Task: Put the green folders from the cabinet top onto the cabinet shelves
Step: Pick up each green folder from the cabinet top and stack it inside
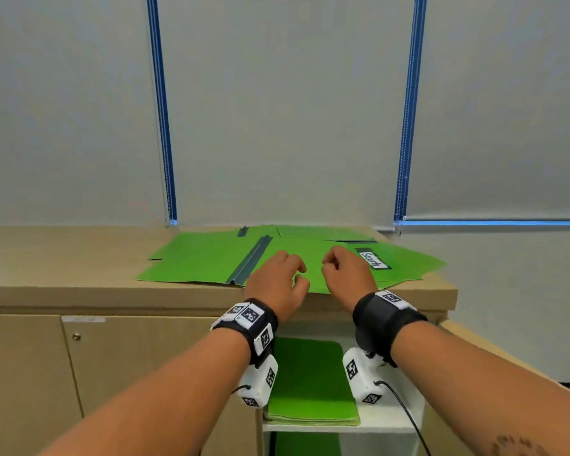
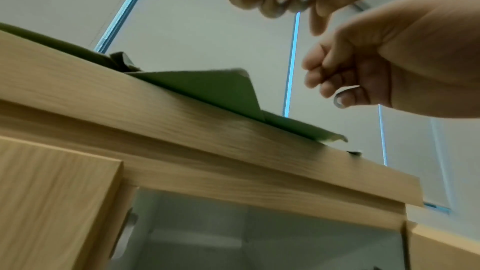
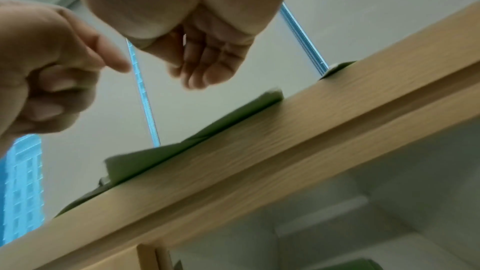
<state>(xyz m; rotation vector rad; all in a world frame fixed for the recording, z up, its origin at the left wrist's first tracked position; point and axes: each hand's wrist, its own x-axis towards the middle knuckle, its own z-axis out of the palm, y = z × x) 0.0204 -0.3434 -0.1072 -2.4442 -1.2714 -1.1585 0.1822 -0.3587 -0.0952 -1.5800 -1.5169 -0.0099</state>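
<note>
The light wood cabinet top (image 1: 63,258) carries several flat green card folders (image 1: 198,258) fanned loosely toward its right front corner, some lying open, one overhanging the front edge; their long sides run roughly front to back, the dark spine strip (image 1: 249,261) slanting back-right. A stack of green folders (image 1: 310,383) already lies on the white shelf (image 1: 385,419) below. The left hand (image 1: 277,281) and right hand (image 1: 346,274) hover over them, fingers loosely curled, holding nothing. A one-leaf grab could let an open folder flop or drag neighbours off the edge.
</note>
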